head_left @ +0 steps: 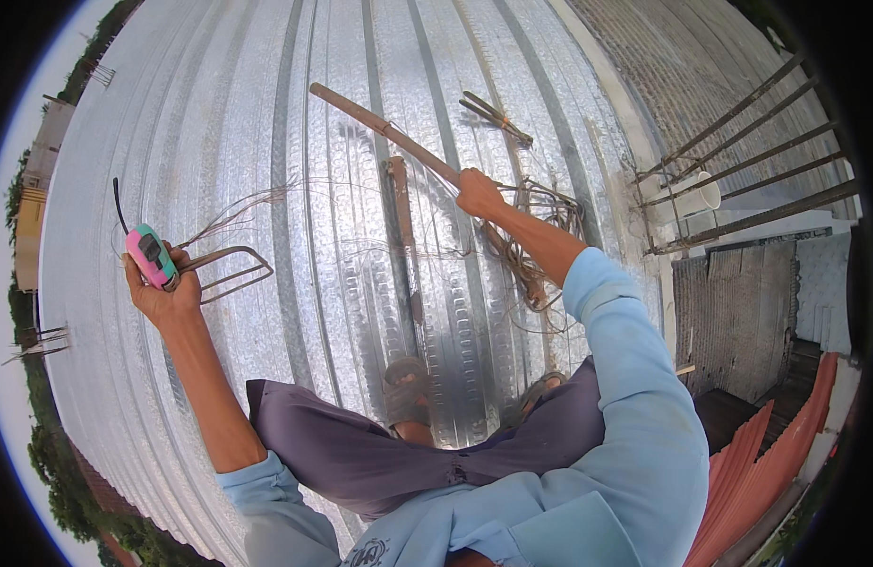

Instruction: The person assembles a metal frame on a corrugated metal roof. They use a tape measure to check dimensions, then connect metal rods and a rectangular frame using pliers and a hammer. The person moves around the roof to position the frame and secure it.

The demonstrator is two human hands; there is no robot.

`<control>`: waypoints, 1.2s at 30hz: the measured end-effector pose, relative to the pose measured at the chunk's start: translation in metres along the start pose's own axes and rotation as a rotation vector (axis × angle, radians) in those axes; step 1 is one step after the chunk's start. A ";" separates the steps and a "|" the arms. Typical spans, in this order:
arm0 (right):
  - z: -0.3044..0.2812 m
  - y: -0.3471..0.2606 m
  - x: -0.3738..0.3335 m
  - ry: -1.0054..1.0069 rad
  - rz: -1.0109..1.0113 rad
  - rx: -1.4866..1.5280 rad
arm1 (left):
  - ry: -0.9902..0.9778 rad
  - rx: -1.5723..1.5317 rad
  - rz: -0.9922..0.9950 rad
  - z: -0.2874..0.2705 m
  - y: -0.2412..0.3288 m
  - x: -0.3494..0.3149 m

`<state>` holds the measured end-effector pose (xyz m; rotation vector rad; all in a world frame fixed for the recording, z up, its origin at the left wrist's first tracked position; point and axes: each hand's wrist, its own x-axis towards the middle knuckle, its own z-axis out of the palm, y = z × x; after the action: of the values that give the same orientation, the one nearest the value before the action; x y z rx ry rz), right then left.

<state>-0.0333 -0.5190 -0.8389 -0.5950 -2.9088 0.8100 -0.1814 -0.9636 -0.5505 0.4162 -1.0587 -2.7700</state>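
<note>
A pink and teal tape measure (150, 253) with a black strap sits in my left hand (164, 293), fingers closed around it. Beside those fingers is a bent steel rod loop (240, 255); whether the hand also grips it I cannot tell. My right hand (481, 195) is wrapped around a long brown bar (380, 128) that slants up to the left. Under my right forearm lies a tangle of bent rods and wire (557, 210). Dark-handled pincers (496, 117) rest on the ribbed metal sheeting (351, 38) beyond my right hand.
A shorter brown piece (400, 203) lies along a rib between my arms. Thin loose wires (252, 197) spread near my left hand. At right, rebar rods (748, 194) jut out past a white pipe (698, 193). Red corrugated sheets (767, 454) stand lower right, beside a drop.
</note>
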 end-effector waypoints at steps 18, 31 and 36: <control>0.003 -0.014 0.007 -0.305 0.137 0.120 | -0.080 0.051 -0.026 -0.016 0.016 0.014; -0.042 -0.020 -0.054 -0.356 0.066 0.362 | -0.035 0.061 -0.044 -0.007 0.008 0.001; -0.020 -0.024 -0.070 -0.383 -0.038 0.571 | -0.123 0.043 -0.090 -0.015 0.013 0.013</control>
<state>0.0258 -0.5547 -0.8071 -0.3523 -2.7495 1.8238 -0.1889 -0.9859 -0.5554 0.3087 -1.1558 -2.8893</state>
